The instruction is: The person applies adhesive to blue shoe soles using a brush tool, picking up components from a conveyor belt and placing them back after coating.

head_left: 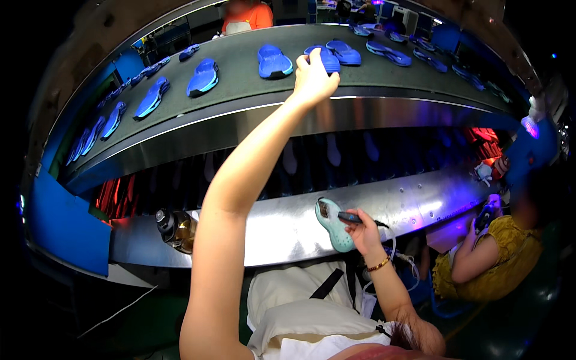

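My left hand (316, 78) reaches far forward over the dark conveyor belt (240, 75). Its fingers are curled over a blue shoe sole (329, 60), which still rests on the belt beside another blue sole (344, 53). Close to my body, my right hand (364, 233) grips a black pen-shaped tool (350, 216) with a cord. The tool's tip points at the upper end of a mint-green sole (338, 232) lying on the metal ledge (282, 225). A dark brown patch (324, 209) shows on that end of the sole.
Several more blue soles (203, 78) lie spaced along the belt. A bottle with amber contents (176, 230) stands on the ledge at left. Red pieces (118, 201) and dark soles fill the shelf below the belt. A co-worker in yellow (495, 258) sits at right; another, in orange (258, 17), is behind.
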Action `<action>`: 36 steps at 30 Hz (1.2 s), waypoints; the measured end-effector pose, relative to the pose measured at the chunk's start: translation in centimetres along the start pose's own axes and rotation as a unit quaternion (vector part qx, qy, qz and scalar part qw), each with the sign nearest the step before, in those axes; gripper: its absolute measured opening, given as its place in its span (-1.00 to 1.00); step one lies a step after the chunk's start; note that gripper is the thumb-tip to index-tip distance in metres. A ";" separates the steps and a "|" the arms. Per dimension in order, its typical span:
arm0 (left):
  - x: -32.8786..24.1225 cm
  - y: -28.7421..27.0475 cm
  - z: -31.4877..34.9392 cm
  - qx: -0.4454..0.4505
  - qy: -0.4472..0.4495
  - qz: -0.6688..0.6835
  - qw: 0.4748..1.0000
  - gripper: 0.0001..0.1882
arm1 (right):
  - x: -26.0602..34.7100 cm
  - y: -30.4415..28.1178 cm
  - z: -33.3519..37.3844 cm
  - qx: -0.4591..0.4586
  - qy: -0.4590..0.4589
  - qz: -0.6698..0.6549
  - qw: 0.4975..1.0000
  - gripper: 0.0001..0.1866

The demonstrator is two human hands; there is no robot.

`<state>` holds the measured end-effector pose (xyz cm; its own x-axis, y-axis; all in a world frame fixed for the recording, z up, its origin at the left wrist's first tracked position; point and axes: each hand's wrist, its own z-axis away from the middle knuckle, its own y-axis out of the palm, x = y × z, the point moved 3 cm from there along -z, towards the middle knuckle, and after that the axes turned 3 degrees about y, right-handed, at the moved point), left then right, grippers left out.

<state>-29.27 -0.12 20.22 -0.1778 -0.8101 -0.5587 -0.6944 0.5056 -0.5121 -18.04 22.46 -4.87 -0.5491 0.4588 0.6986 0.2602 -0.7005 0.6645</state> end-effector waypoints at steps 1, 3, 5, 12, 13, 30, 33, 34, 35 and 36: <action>-0.1 0.1 -0.3 0.016 -0.015 -0.051 0.998 -0.23 | -0.3 0.1 0.1 0.001 0.008 -0.001 1.000 -0.71; 0.8 1.3 -1.0 0.061 -0.022 -0.140 0.988 -0.24 | -0.7 0.2 0.2 -0.006 0.019 -0.003 1.000 -0.71; 0.9 2.2 -1.5 0.134 -0.066 -0.192 0.970 -0.29 | -0.7 -0.1 0.3 -0.011 0.023 0.001 1.000 -0.72; 1.2 2.7 -2.2 0.128 0.033 -0.093 0.987 -0.53 | -2.3 -0.8 0.1 -0.013 0.050 0.002 0.999 -0.70; 0.9 2.4 -2.2 0.145 0.055 -0.065 0.986 -0.55 | -2.5 -0.4 -0.1 -0.008 0.057 -0.002 0.998 -0.70; 0.7 -4.2 12.0 -0.187 -0.153 0.619 0.747 -0.73 | -1.1 -2.6 -1.1 -0.035 -0.003 -0.048 0.998 -0.78; 2.5 -3.4 15.7 0.113 -0.321 0.695 0.633 -0.61 | -0.9 -1.9 -1.3 -0.044 -0.004 -0.057 0.997 -0.79; 3.0 -3.7 17.4 0.134 -0.295 0.678 0.660 -0.51 | -0.9 -2.0 -1.5 -0.038 -0.013 -0.053 0.998 -0.80; 3.7 -3.7 19.7 0.151 -0.254 0.694 0.656 -0.44 | -0.6 -2.4 -1.2 -0.059 -0.013 -0.041 0.997 -0.81; 4.3 -4.3 21.8 0.169 -0.211 0.700 0.661 -0.36 | -0.7 -2.3 -1.2 -0.071 -0.011 -0.038 0.997 -0.81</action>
<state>-11.80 0.71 5.83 -0.2216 0.6408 -0.7350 0.1524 0.7673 0.6230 -19.22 23.13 -7.18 -0.5442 0.5247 0.6546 0.1032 -0.7324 0.6730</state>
